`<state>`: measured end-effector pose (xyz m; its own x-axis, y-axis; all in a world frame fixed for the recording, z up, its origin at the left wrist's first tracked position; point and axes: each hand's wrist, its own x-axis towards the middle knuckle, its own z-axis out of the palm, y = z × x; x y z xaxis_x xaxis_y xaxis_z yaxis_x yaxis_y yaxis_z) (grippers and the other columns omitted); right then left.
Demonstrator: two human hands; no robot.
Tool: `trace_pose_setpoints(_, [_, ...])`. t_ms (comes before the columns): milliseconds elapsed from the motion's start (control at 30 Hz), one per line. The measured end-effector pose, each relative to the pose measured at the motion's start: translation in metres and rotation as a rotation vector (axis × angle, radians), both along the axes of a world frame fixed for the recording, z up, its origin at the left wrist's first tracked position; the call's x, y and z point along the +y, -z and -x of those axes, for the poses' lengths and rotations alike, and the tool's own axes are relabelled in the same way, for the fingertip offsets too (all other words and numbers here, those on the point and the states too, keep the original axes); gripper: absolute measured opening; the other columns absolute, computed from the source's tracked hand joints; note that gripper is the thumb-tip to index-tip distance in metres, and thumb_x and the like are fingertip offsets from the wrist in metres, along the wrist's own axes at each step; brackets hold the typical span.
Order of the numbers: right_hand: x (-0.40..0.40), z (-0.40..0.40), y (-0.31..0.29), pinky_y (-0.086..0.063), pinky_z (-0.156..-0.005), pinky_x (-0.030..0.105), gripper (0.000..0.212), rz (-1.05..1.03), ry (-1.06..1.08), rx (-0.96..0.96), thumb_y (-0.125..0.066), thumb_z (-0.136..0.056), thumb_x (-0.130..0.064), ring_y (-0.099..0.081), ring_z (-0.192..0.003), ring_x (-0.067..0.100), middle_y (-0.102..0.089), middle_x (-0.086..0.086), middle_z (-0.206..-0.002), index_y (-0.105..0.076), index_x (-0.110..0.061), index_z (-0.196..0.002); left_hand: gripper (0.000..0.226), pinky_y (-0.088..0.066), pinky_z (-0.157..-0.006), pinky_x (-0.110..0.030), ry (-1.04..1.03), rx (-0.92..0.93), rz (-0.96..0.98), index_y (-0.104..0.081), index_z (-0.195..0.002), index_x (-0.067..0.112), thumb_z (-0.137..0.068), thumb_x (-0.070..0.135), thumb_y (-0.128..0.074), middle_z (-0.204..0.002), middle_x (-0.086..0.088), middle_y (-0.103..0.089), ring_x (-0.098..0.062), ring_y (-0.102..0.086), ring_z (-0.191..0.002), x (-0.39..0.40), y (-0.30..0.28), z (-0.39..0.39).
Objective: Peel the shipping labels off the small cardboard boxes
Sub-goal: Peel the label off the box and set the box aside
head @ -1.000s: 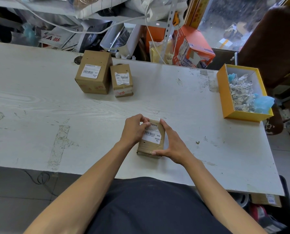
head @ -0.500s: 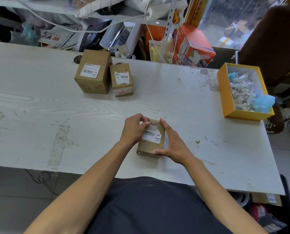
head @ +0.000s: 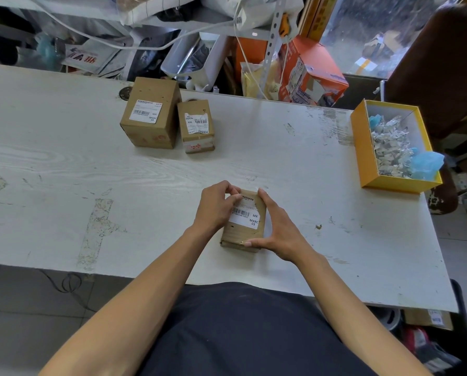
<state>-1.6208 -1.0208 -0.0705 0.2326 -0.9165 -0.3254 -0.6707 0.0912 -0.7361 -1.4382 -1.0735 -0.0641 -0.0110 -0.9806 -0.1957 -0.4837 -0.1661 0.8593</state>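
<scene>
A small cardboard box [head: 241,234] lies flat on the white table [head: 64,172] close to the near edge. A white barcode label [head: 245,214] is stuck on its top. My left hand [head: 216,207] sits at the box's left side with curled fingers picking at the label's upper left corner. My right hand [head: 277,229] grips the box from the right, forefinger on the far edge and thumb on the near edge. Two more labelled boxes, a larger one [head: 150,115] and a smaller one [head: 197,126], stand side by side farther back.
A yellow tray [head: 362,147] with crumpled peeled labels and a blue bag stands at the table's right edge. Behind the far edge are cluttered shelves, cables and an orange carton [head: 311,71].
My left fingers have shifted slightly onto the label's upper left corner. The box and my right hand have stayed in place.
</scene>
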Motion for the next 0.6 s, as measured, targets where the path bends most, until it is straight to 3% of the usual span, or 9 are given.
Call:
trace_pose_setpoints(100, [0.0002, 0.0003, -0.0001, -0.030, -0.111, 0.033, 0.124, 0.003, -0.002, 0.003, -0.088, -0.062, -0.049, -0.030, -0.137, 0.012, -0.028, -0.009, -0.155, -0.002, -0.049, -0.151, 0.013, -0.043, -0.076, -0.016, 0.000, 0.001, 0.000, -0.062, -0.077, 0.012, -0.089, 0.012, -0.064, -0.094, 0.009, -0.067, -0.009, -0.062, -0.090, 0.0002, 0.0001, 0.0004])
trace_pose_setpoints(233, [-0.0001, 0.0002, 0.0002, -0.031, -0.111, 0.033, 0.124, 0.003, 0.000, 0.003, -0.089, -0.063, -0.048, -0.031, -0.135, 0.012, -0.029, -0.009, -0.154, -0.003, -0.048, -0.152, 0.010, -0.041, -0.069, -0.006, -0.005, 0.006, -0.003, -0.063, -0.080, 0.009, -0.090, 0.012, -0.063, -0.094, 0.010, -0.067, -0.003, -0.060, -0.085, 0.0006, 0.0017, 0.0001])
trace_pose_setpoints(467, [-0.0001, 0.0011, 0.0027, -0.030, -0.110, 0.030, 0.125, 0.001, 0.006, -0.005, -0.089, -0.061, -0.049, -0.032, -0.135, 0.012, -0.030, -0.008, -0.153, -0.003, -0.047, -0.152, 0.009, -0.044, -0.075, -0.017, 0.003, 0.001, -0.005, -0.062, -0.081, 0.010, -0.090, 0.012, -0.062, -0.098, 0.008, -0.067, -0.008, -0.061, -0.092, 0.0010, 0.0023, 0.0003])
trace_pose_setpoints(600, [-0.0003, 0.0006, 0.0025, -0.030, -0.108, 0.030, 0.125, 0.001, 0.003, 0.000, -0.089, -0.062, -0.050, -0.032, -0.134, 0.012, -0.030, -0.009, -0.153, -0.003, -0.047, -0.152, 0.009, -0.044, -0.075, -0.015, 0.002, -0.006, 0.001, -0.062, -0.081, 0.010, -0.090, 0.013, -0.062, -0.097, 0.009, -0.067, -0.008, -0.061, -0.091, 0.0009, 0.0030, 0.0004])
